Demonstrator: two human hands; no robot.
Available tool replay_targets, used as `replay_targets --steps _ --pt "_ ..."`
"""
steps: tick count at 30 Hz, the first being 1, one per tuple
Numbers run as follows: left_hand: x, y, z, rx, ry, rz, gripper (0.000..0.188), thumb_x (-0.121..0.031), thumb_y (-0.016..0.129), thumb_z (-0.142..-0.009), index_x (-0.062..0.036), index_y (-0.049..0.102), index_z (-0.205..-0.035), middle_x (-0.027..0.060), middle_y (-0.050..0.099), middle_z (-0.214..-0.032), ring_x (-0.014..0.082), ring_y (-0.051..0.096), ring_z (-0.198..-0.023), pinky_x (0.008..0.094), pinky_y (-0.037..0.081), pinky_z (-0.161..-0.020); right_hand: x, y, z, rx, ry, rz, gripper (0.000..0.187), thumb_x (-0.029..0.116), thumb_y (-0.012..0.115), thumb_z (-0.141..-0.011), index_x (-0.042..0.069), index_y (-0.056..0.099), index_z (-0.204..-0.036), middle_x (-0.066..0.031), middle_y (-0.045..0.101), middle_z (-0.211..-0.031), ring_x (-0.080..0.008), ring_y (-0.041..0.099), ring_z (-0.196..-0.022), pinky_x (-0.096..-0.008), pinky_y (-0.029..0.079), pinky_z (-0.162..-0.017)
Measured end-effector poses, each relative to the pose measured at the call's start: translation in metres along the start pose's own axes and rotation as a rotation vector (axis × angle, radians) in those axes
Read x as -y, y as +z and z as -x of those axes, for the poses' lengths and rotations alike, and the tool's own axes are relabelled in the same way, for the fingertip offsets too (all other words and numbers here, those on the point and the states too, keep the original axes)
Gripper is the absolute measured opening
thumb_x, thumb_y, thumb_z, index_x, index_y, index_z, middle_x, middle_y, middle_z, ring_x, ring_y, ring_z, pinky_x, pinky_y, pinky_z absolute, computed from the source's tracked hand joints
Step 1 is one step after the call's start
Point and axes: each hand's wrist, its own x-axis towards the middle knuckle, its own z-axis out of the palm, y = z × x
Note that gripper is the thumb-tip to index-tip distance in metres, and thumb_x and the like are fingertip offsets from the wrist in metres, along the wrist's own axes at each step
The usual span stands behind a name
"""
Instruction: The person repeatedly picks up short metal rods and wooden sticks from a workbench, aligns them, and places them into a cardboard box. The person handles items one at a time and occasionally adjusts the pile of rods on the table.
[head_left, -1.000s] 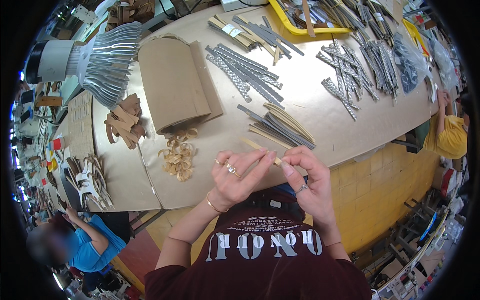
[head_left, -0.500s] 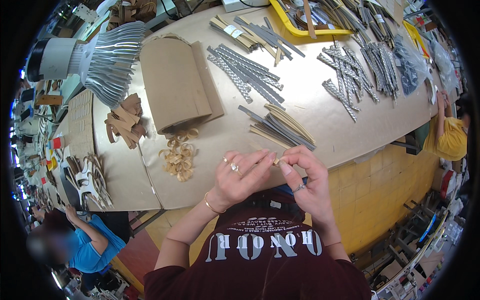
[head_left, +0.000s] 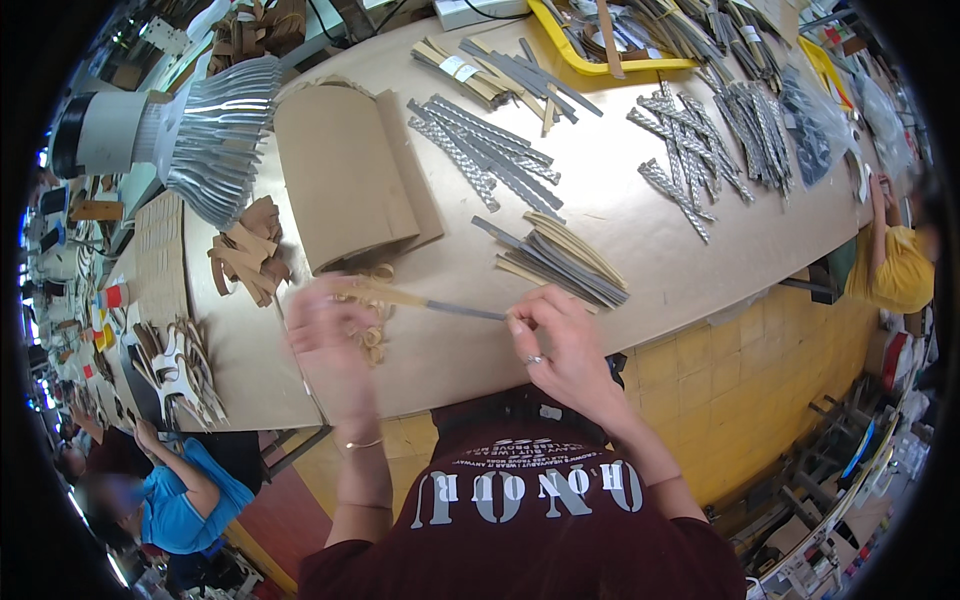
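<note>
The left hand (head_left: 330, 325), its fingers too blurred to read, is just on the person's side of the brown roll's (head_left: 345, 170) near end. The left forearm (head_left: 362, 480) points almost straight toward the roll. Well apart, the right hand (head_left: 565, 345) is right of the roll, thumb and index fingertips together; the right forearm (head_left: 645, 445) slants leftward toward the roll.

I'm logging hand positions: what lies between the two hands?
A thin strip, tan toward the left hand, grey toward the right hand, as the head view shows.
</note>
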Motion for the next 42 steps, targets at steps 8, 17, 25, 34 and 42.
replay_targets --steps 8,17,25,34,42 --pt "-0.042 -0.060 -0.033 -0.731 0.688 0.066 0.037 -0.023 0.042 -0.105 0.0085 0.061 -0.110 0.0140 0.064 -0.113 0.0162 0.064 -0.083 0.0244 0.052 -0.068 -0.023 0.071 -0.015 -0.116 -0.117 0.266 0.009 0.017 0.066 -0.090 0.008 0.066 -0.090 -0.0045 0.061 -0.092 -0.0244 0.059 -0.082 -0.0369 0.041 -0.073" --pt "0.039 0.035 0.043 0.497 0.941 -0.353 0.027 -0.007 0.078 -0.078 -0.0056 0.072 -0.105 0.0150 0.064 -0.120 0.0316 0.068 -0.100 0.0429 0.056 -0.090 -0.036 0.044 -0.013 -0.231 -0.093 0.242 0.023 0.013 0.067 -0.089 0.008 0.065 -0.111 -0.0090 0.061 -0.098 -0.0262 0.062 -0.086 -0.0355 0.047 -0.074" --pt "0.036 0.054 0.060 0.644 1.152 -0.232 0.032 -0.014 0.083 -0.076 -0.0125 0.074 -0.107 0.0098 0.061 -0.122 0.0225 0.067 -0.100 0.0329 0.056 -0.077 -0.034 -0.013 0.030 -0.217 0.311 -0.273 0.026 0.014 0.058 -0.099 0.005 0.058 -0.123 -0.0085 0.060 -0.103 -0.0185 0.059 -0.093 -0.0300 0.048 -0.082" --pt "0.023 0.062 0.059 0.618 0.970 -0.110 0.030 -0.008 0.080 -0.075 -0.0150 0.074 -0.104 0.0105 0.054 -0.126 0.0246 0.063 -0.093 0.0337 0.053 -0.070 -0.027 -0.040 0.049 -0.129 0.165 -0.620 0.043 0.026 0.071 -0.093 0.004 0.057 -0.127 -0.0054 0.064 -0.116 -0.0156 0.058 -0.103 -0.0304 0.046 -0.087" --pt "0.045 -0.003 0.027 0.031 0.758 -0.422 0.020 0.008 0.066 -0.080 -0.0040 0.071 -0.096 0.0176 0.058 -0.124 0.0271 0.066 -0.093 0.0342 0.055 -0.078 -0.019 -0.014 0.018 -0.043 -0.017 0.100 0.040 0.018 0.077 -0.082 0.008 0.063 -0.117 -0.0064 0.063 -0.110 -0.0229 0.059 -0.103 -0.0372 0.046 -0.086"
